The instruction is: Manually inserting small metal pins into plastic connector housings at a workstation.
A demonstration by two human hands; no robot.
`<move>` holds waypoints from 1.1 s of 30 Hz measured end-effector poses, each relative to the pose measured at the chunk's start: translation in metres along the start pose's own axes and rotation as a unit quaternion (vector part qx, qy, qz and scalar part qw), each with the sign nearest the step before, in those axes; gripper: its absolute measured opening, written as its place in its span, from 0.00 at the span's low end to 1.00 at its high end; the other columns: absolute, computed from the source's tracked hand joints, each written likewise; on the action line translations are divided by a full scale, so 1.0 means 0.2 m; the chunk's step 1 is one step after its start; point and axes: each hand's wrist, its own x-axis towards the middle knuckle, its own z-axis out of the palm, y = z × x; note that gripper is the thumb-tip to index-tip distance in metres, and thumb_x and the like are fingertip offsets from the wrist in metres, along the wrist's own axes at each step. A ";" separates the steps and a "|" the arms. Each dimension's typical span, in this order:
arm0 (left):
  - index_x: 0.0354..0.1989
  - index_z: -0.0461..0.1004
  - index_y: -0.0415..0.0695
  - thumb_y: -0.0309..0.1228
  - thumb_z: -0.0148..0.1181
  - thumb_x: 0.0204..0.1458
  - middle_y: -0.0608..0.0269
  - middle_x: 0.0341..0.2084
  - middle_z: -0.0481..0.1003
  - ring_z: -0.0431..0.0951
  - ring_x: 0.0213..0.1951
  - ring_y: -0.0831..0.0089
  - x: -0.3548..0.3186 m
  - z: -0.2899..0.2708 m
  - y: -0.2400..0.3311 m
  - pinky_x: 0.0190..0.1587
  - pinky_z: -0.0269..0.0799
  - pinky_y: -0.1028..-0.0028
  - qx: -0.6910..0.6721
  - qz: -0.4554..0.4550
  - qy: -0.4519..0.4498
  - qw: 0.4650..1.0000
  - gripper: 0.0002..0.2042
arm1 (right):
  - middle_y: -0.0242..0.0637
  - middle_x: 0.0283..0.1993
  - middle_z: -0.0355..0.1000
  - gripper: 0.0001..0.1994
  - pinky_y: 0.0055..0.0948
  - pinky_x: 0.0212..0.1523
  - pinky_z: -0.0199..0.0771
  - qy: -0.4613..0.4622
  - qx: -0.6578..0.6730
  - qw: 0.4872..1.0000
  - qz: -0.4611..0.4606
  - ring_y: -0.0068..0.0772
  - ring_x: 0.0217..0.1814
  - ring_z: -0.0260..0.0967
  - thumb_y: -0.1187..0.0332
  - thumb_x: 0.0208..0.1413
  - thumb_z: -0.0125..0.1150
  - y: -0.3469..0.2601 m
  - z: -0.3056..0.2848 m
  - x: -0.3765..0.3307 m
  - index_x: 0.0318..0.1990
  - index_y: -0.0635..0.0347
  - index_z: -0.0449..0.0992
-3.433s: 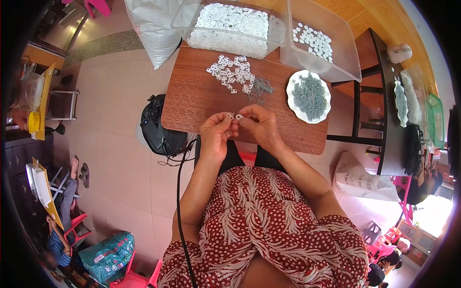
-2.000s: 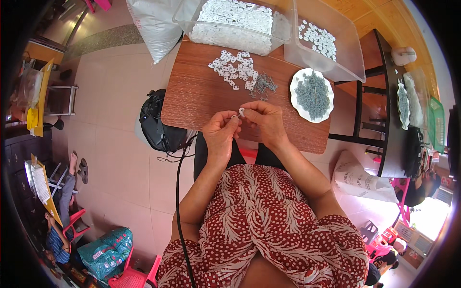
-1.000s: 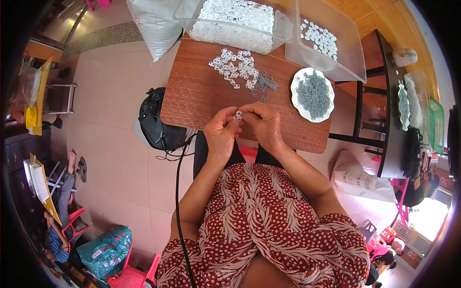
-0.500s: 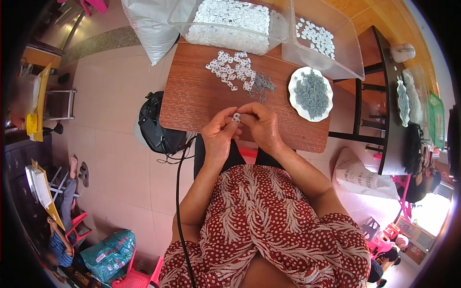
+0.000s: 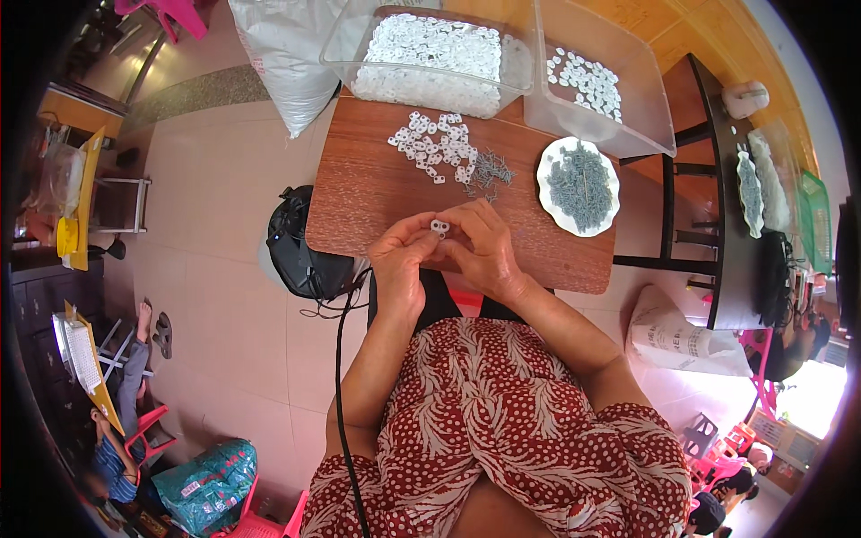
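At the wooden table's (image 5: 359,206) near edge, both hands stay together: left hand (image 5: 399,260) and right hand (image 5: 484,247) pinch a small white plastic piece (image 5: 439,226), unchanged.

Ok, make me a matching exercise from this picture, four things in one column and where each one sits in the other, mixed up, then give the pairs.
Things
1. small white plastic piece
2. grey metal bits
3. black bag
4. loose white pieces

Places
A. on the tiled floor, left of the wooden table
B. heaped on the white plate
C. pinched between the fingertips of the left hand and right hand
D. scattered on the tabletop in front of the clear tub

Pairs: 1-C, 2-B, 3-A, 4-D
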 end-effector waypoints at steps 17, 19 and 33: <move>0.39 0.75 0.35 0.18 0.57 0.48 0.61 0.33 0.76 0.74 0.33 0.78 -0.04 -0.01 0.02 0.36 0.71 0.81 0.028 0.079 -0.047 0.995 0.09 | 0.39 0.34 0.70 0.17 0.30 0.32 0.69 0.041 0.065 0.997 0.024 0.37 0.35 0.66 0.82 0.37 0.62 -0.03 0.02 -0.04 0.40 0.63 0.74; 0.39 0.75 0.34 0.18 0.57 0.48 0.61 0.33 0.76 0.74 0.33 0.78 -0.04 -0.02 0.01 0.37 0.71 0.81 0.020 0.083 -0.046 0.995 0.09 | 0.40 0.34 0.70 0.17 0.29 0.32 0.69 0.043 0.073 0.996 0.025 0.37 0.35 0.66 0.81 0.37 0.62 -0.04 0.02 -0.03 0.40 0.63 0.74; 0.41 0.73 0.34 0.24 0.57 0.51 0.63 0.35 0.74 0.72 0.37 0.79 -0.10 0.02 0.05 0.42 0.68 0.81 0.028 0.183 -0.043 0.982 0.10 | 0.37 0.31 0.70 0.15 0.26 0.29 0.68 0.067 0.093 0.993 0.016 0.32 0.31 0.66 0.81 0.38 0.64 -0.12 0.03 0.00 0.38 0.63 0.74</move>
